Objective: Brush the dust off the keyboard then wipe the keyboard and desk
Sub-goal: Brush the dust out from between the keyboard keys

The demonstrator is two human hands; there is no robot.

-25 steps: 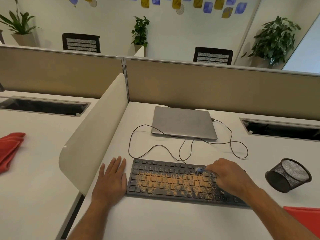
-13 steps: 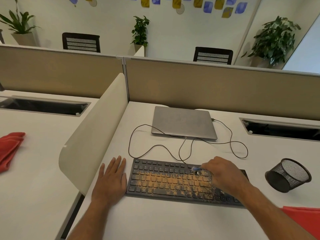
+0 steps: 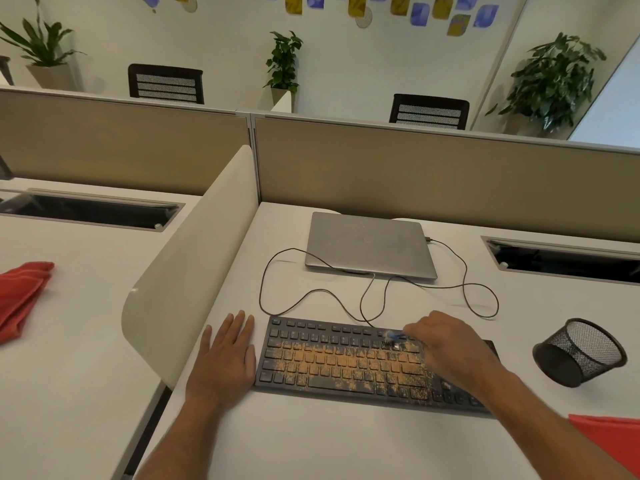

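Note:
A black keyboard [image 3: 332,362] lies on the white desk [image 3: 311,441], its keys covered with orange dust. My right hand [image 3: 446,344] hovers over the keyboard's right half and grips a small blue brush [image 3: 393,336], whose tip touches the upper key rows. Most of the brush is hidden in my fist. My left hand [image 3: 223,356] lies flat on the desk, fingers straight, against the keyboard's left edge. A red cloth [image 3: 613,441] shows at the desk's right front edge.
A closed silver laptop [image 3: 369,245] sits behind the keyboard, its thin cable [image 3: 311,296] looping between them. A black mesh cup [image 3: 580,353] lies tipped over at the right. A curved white divider [image 3: 187,271] stands at the left; another red cloth [image 3: 20,296] lies beyond it.
My right hand has drawn the brush a little to the left and toward the keyboard's top row. My left hand has stayed flat in place.

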